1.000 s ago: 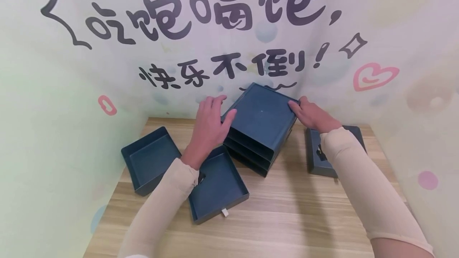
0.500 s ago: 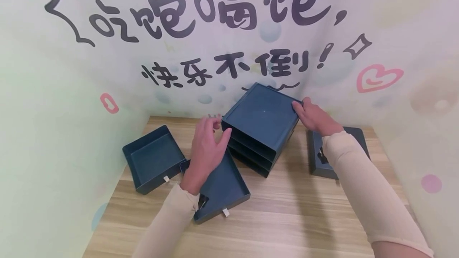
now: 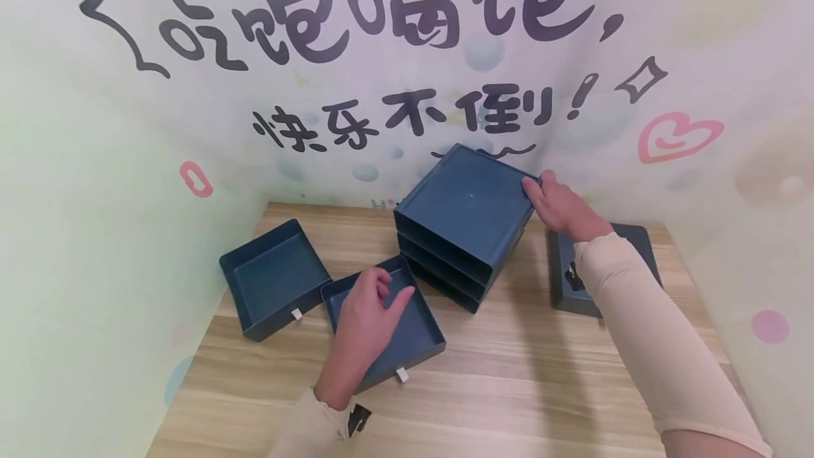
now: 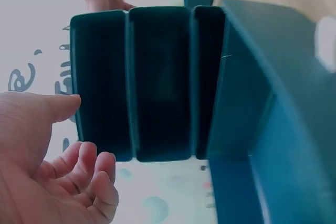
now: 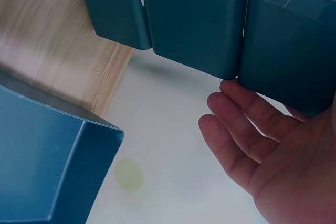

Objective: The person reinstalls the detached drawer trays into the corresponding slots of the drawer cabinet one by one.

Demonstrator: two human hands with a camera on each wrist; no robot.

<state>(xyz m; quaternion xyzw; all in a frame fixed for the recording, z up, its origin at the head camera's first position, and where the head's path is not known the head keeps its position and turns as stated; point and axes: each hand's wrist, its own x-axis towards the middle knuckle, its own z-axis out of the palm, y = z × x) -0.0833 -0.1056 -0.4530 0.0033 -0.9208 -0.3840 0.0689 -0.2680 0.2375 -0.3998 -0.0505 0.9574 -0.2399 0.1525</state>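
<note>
A dark blue drawer cabinet point(image 3: 467, 196) with several stacked open slots stands turned at an angle near the back wall. My right hand point(image 3: 561, 209) holds its right rear corner, thumb on the top and fingers at the side. In the right wrist view the fingertips point(image 5: 231, 87) touch the cabinet's edge. My left hand point(image 3: 362, 324) hovers over a pulled-out drawer point(image 3: 420, 331) with a white tab, its fingers loosely curled around nothing. Through the left wrist view the cabinet's hollow slots point(image 4: 160, 85) show beyond the left hand, dark inside.
Another open drawer point(image 3: 280, 278) with a white tab lies at the left, touching the middle drawer. A further drawer point(image 3: 632, 240) sits at the right, partly behind the right forearm. All rest on a wood-grain table point(image 3: 483, 401) before a printed wall point(image 3: 356, 175).
My left hand has drawn away from the cabinet's left side, toward me and down over the middle drawer. The right hand stays on the cabinet's corner.
</note>
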